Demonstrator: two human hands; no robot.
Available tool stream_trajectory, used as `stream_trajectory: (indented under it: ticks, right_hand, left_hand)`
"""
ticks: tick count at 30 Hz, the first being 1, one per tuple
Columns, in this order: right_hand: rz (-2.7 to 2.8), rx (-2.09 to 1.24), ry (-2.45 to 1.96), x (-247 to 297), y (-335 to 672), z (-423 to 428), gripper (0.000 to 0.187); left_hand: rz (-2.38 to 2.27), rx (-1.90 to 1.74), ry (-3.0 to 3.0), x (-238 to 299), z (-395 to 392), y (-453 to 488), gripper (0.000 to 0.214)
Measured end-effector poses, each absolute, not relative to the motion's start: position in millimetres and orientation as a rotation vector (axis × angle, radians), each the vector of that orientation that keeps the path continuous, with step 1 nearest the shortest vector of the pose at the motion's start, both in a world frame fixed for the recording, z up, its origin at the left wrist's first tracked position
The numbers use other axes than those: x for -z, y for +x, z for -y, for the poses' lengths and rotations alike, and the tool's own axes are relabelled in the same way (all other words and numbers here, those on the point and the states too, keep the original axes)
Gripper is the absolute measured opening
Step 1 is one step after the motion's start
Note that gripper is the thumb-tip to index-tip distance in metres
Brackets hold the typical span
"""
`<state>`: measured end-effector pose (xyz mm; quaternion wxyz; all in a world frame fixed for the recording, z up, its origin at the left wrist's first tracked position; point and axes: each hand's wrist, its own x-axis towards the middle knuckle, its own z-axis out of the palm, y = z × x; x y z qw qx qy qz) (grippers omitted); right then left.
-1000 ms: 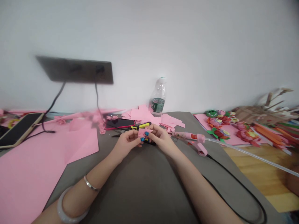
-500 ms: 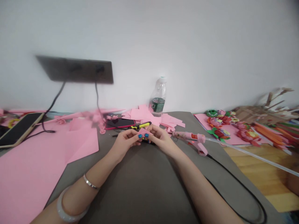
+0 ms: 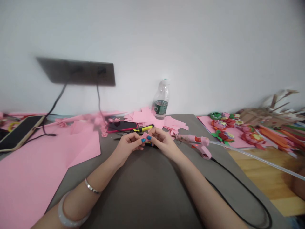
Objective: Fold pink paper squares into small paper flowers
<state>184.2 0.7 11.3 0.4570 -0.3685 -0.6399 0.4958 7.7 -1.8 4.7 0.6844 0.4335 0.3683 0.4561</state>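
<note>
Fingers (image 3: pixel 137 143) of both hands pinch a small piece of pink paper (image 3: pixel 145 135) between them, raised over the grey mat (image 3: pixel 143 190); the thumb tips are almost meeting. From the paper, the left hand's (image 3: pixel 126 146) thumb comes in at about 8 o'clock and the right hand's (image 3: pixel 165 143) at about 4, so neither is nearer: both touch it. Its long axis cannot be told, as the thumbs cover much of it. Just beyond, near 12 o'clock, lies a yellow-and-black tool (image 3: pixel 149 128), partly hidden by the hands. Further that way are loose pink paper pieces (image 3: pixel 140 117), with a bottle (image 3: pixel 160 106) at 1. A red-edged phone (image 3: pixel 122 126) lies at 10. At 3 o'clock, just beside the right hand, rests a pink glue gun (image 3: pixel 194 139), its nozzle toward the paper. Well apart, towards 9, spreads a large pink sheet (image 3: pixel 45 165).
</note>
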Motion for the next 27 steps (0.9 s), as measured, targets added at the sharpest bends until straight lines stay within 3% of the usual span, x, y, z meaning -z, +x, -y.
stream_trajectory:
  ticks: [27]
  right_hand:
    - [1.593,-1.253,-0.963,-12.4,185.1,-0.4,0.038]
  left_hand:
    - [-0.884,-1.043,1.222,-6.0,1.5,6.4,0.03]
